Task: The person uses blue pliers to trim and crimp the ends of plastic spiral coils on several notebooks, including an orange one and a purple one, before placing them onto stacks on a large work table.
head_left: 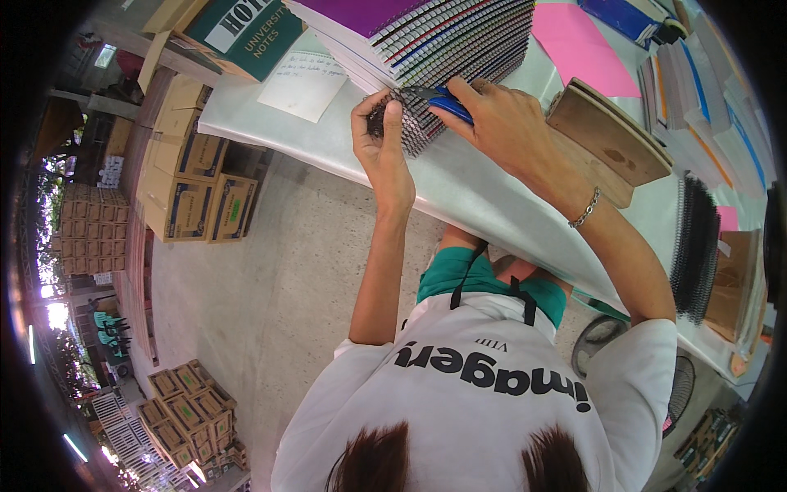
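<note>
At far left, stacked brown cartons (pixel 184 201) on a concrete floor (pixel 287 221), bent by the fisheye rim. Next, a dark green box (pixel 239 39), cut off above, then a handwritten sheet (pixel 303 86), flat on the white-covered desk (pixel 246 111), too small to read.

Toward the middle, a left hand (pixel 389 160), with thumb and fingers set narrowly about the near corner of a tall stack of spiral-bound notebooks (pixel 467 45); firm grip or light touch, cannot tell. Stacked at the front of the desk under a purple cover (pixel 352 15), with coil rows running from lower left to upper right; cut off at the top.

Just right of the left thumb, blue-handled pliers (pixel 448 104), gripped in the curled fingers of a right hand (pixel 508 115). Pointing left at the coils, with long axis slightly tilted, handles lower at right and partly hidden by the fingers. Hard to make out at the tip; touching wire or not, cannot tell.

Farther right, a pink sheet (pixel 584 49), an upright brown board (pixel 611 131), black spiral coils (pixel 695 246) and leaning books (pixel 697 107), darkened toward the rim.
</note>
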A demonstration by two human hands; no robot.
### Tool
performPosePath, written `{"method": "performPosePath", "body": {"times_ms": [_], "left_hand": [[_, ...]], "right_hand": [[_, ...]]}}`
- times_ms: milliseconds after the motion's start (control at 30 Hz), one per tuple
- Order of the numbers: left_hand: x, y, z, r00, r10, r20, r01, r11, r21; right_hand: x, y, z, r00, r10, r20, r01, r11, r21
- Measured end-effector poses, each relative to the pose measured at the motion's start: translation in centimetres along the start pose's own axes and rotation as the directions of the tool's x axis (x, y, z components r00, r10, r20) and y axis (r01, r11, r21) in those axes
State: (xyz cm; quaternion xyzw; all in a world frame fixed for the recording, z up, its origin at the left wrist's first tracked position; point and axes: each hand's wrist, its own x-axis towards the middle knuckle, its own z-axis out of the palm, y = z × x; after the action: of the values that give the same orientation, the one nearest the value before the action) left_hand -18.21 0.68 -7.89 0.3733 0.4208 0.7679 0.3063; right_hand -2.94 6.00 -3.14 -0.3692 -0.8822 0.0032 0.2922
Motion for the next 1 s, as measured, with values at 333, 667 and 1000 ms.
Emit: {"method": "performPosePath", "body": {"times_ms": [333,667,1000], "left_hand": [[-0.3,0.5,0.3,0.992,-0.069,-0.109,0.040,0.968,-0.249],[-0.5,0.5,-0.1,0.994,-0.100,0.031,0.100,0.995,0.014],[-0.4,0.4,-0.1,0.996,-0.082,0.021,0.080,0.994,0.070]], "right_hand": [[-1.7,-0.8,-0.4,0.995,0.062,-0.081,-0.066,0.997,-0.048],[-1.4,-1.0,0.7,0.994,0.043,-0.099,-0.048,0.997,-0.056],[-1.0,-1.0,0.7,0.994,0.000,-0.106,-0.008,0.997,-0.076]]}}
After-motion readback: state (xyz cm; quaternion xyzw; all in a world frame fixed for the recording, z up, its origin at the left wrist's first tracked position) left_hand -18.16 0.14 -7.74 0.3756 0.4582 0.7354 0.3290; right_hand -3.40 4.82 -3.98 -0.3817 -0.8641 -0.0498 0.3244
